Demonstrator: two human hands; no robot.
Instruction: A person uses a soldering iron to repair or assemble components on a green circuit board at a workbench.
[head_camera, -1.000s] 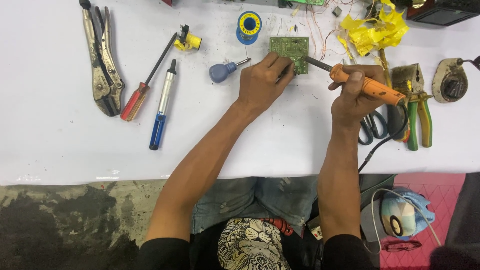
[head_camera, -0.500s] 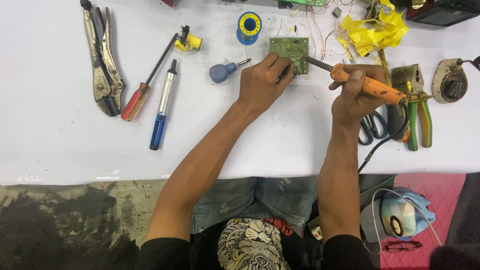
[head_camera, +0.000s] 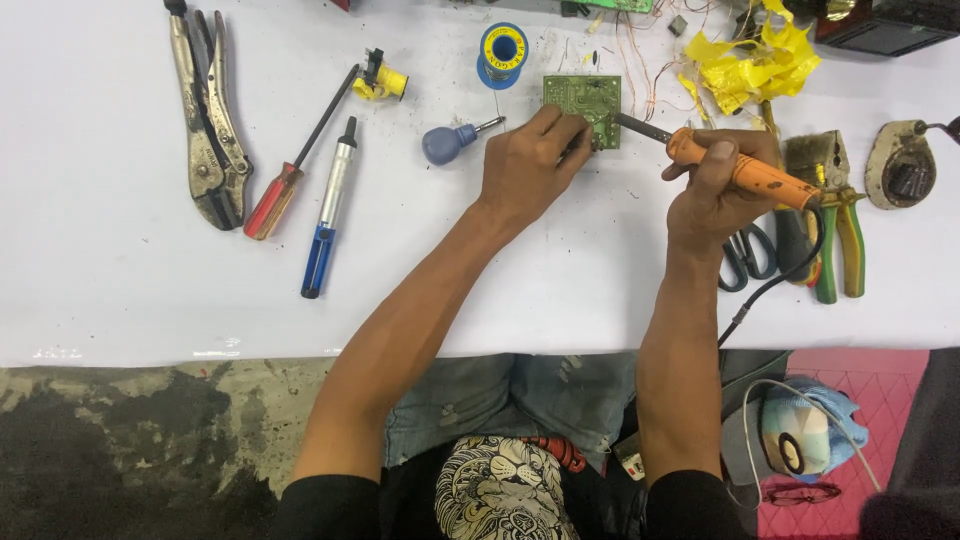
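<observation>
Circuit board (head_camera: 582, 98), thin, stiff and probably fragile, is lying at upper centre of the frame, best held by its edges. Left hand (head_camera: 525, 170) is pinching its lower edge while right hand (head_camera: 715, 190) is gripping the orange soldering iron (head_camera: 740, 172), tip touching the board.

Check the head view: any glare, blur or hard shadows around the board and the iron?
Head view: even, diffuse light; white table bright but not blown out; only soft shadows beside the left hand and right hand. Green circuit board and orange soldering iron are sharp, no motion blur. Slight wide-angle bend along the table edge. Floor below is darker.
</observation>
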